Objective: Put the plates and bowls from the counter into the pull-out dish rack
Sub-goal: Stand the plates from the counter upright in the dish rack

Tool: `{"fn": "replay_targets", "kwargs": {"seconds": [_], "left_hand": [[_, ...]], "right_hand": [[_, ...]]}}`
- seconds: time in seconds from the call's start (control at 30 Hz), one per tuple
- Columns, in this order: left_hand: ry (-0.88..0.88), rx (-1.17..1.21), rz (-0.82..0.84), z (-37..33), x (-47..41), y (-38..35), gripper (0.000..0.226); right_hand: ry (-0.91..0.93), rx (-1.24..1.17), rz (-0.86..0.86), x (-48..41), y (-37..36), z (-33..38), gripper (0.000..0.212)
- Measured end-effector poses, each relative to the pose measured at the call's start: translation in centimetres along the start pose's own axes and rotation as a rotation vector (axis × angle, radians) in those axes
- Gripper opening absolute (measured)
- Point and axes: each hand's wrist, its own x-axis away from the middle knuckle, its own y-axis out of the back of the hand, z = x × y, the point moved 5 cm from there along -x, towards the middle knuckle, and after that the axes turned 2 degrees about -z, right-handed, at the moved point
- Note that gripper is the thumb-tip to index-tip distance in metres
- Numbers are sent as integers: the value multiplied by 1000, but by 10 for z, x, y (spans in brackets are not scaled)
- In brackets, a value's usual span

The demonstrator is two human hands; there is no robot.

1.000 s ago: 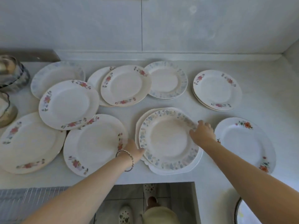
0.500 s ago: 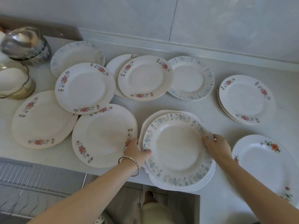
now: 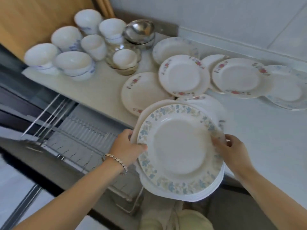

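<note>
Both hands hold a small stack of plates [image 3: 179,148] off the counter [image 3: 103,90] edge, above the pulled-out wire dish rack [image 3: 79,140]: the left hand [image 3: 127,146] pinches the left rim, thumb on top and fingers curled beneath, and the right hand [image 3: 230,150] pinches the right rim likewise. The top plate is glossy, round, with a blue leaf border. Seven white bowls [image 3: 74,63] and roughly seven floral plates [image 3: 182,75] remain on the counter
</note>
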Motion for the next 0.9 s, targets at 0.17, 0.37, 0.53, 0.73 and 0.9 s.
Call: {"fn": "replay_targets", "kwargs": {"seconds": [0.17, 0.37, 0.53, 0.73, 0.9], "left_hand": [[99, -146, 46, 69, -12, 109, 20], [263, -388, 176, 145, -68, 172, 17], [334, -495, 238, 201, -139, 157, 17], [330, -486, 215, 258, -230, 106, 24], [231, -441, 165, 277, -289, 58, 29]], "right_hand": [[-83, -34, 107, 57, -124, 12, 33], [-182, 18, 198, 90, -241, -9, 33], [-328, 74, 242, 60, -319, -40, 34], [-423, 104, 158, -14, -379, -78, 38], [-469, 152, 38, -70, -401, -100, 38]]}}
